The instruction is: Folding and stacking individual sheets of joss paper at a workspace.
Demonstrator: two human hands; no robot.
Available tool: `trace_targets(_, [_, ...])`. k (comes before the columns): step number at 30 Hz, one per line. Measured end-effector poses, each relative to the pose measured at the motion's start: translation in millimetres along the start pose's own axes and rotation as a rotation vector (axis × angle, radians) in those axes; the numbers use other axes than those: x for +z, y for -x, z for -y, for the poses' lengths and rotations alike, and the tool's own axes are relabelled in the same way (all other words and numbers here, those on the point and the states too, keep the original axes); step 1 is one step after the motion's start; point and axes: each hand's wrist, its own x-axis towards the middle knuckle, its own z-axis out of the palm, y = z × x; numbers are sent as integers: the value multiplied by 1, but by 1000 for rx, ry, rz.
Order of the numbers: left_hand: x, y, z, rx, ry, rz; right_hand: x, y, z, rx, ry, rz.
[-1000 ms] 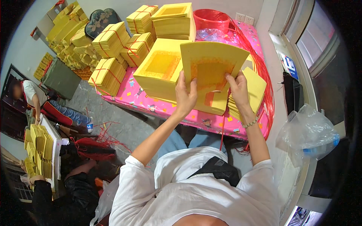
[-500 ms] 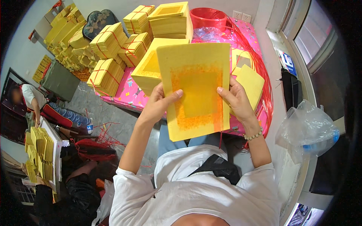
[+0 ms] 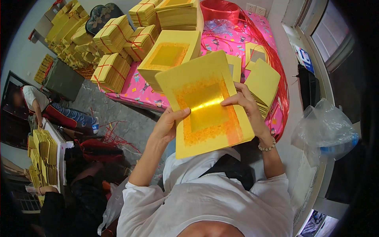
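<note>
Between my hands is a thin stack of yellow paper sheets (image 3: 199,138), its top sheet printed with an orange-edged square of shiny gold. My left hand (image 3: 167,122) grips the left edge, thumb on top near the gold square. At the right edge my right hand (image 3: 248,104) holds the stack, its thumb or a finger over the top and other fingers behind. The stack is tilted and bends a little across the middle, where the gold glints. Just beyond it stands a tall block of similar yellow sheets (image 3: 166,55) with the same gold square on top.
Tied yellow bundles (image 3: 112,73) crowd the pink patterned table (image 3: 260,29). A red basin (image 3: 221,12), red strands (image 3: 272,63) and loose yellow sheets (image 3: 262,81) lie there too. A clear plastic bag (image 3: 325,126) hangs at right. Two people work around a white table (image 3: 59,158) at left.
The sheets have turned anticlockwise, tipped back and come lower, now bending in the middle. My right hand's fingers have shifted along the edge. The view has shifted slightly, showing more of the block's top.
</note>
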Motion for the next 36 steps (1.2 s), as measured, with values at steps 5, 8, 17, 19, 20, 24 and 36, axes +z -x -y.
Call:
trace_targets(5, [-10, 4, 18, 34, -92, 22, -4, 2, -2, -43, -28, 25])
trace_targets(8, [-52, 0, 50, 324, -449, 63, 4, 2, 3, 130, -396, -76])
trace_targets(17, [-11, -9, -35, -20, -239, 402, -5, 1, 5, 163, -188, 23])
trace_targets(19, [0, -8, -36, 268, -803, 449, -10, -4, 7, 161, -18, 93])
trace_targets(20, [14, -5, -33, 295, -923, 349, -12, -7, 9, 157, 155, 160])
trace_targets(24, [24, -26, -17, 433, -724, 282, -9, -21, 22, 152, 113, -35])
trace_targets(36, [13, -125, 37, 750, -621, 217, -20, -60, -12, -132, 572, -147])
